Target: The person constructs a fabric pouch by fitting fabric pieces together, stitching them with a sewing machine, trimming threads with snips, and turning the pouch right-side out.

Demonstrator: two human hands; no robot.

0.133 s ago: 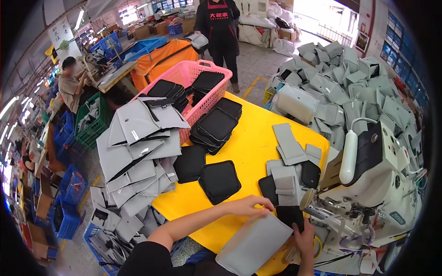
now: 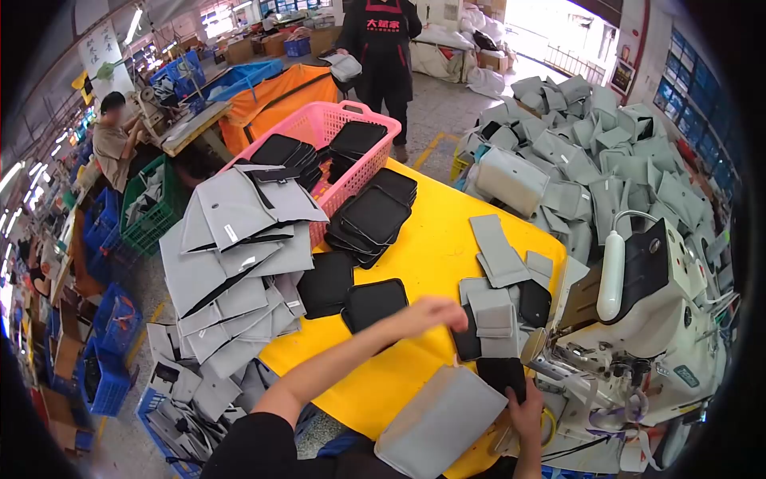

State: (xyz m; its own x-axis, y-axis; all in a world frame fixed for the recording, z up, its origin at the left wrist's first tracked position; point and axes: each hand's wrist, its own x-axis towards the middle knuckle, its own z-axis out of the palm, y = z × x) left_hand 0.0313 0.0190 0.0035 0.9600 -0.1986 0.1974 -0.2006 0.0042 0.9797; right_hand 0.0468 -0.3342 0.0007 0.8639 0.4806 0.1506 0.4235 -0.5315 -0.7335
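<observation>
My right hand point(image 2: 527, 409) grips a small black panel point(image 2: 501, 374) at its right edge, close to the sewing machine. Against that panel lies a large grey padded piece point(image 2: 439, 419), tilted over the table's front edge; I cannot tell whether the two are joined. My left hand point(image 2: 433, 314) is raised over the yellow table point(image 2: 431, 255), apart from the grey piece and blurred by motion. Its fingers are too smeared to read. Just left of it lies a stack of black squarish panels point(image 2: 373, 302), partly covered by my forearm. Small grey flaps point(image 2: 493, 313) lie to its right.
A sewing machine point(image 2: 658, 295) stands at the right. A tall stack of grey pieces point(image 2: 231, 239) and a pink basket point(image 2: 359, 172) of black panels are at the left. Behind the machine rises a heap of grey pieces point(image 2: 590, 152). A person in an apron point(image 2: 383, 56) stands beyond the table.
My left hand has left the grey piece's upper edge and moved up over the table. My right hand stays on the black panel. The view has shifted slightly.
</observation>
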